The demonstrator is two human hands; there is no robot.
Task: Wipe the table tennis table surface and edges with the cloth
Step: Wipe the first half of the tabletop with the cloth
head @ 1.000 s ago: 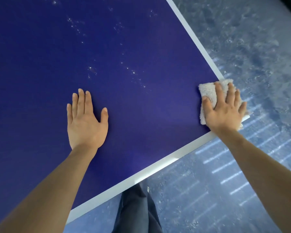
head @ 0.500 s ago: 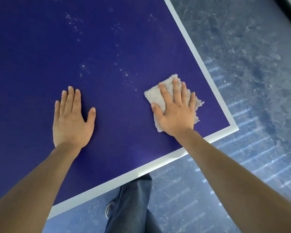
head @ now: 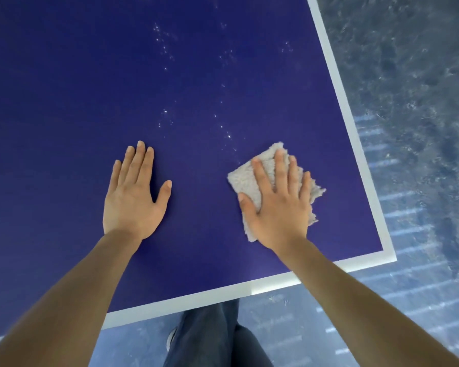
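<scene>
Cloth (head: pixel 245 178): pale beige, fluffy terry pile, folded to a rough square with frayed edges; it lies flat on the table, pinned under the right palm, and shows past the fingertips, beside the thumb and beyond the little finger.
Right hand (head: pixel 276 205): pressed palm-down on the cloth, fingers straight and slightly spread, thumb out to the side on the cloth; nothing is pinched or gripped.
Left hand (head: pixel 133 200): flat on bare table, well apart from the cloth, four fingers together, thumb angled out toward the cloth.
Table tennis table (head: pixel 90 88): deep blue top with a white border line; its corner sits beyond the right hand's little-finger side.
White specks (head: pixel 228 135): scattered ahead of both sets of fingertips, nearest just beyond the cloth's far corner.
Floor (head: pixel 408 102): mottled grey-blue.
Trouser leg (head: pixel 210 337): dark, below the table's near edge.
</scene>
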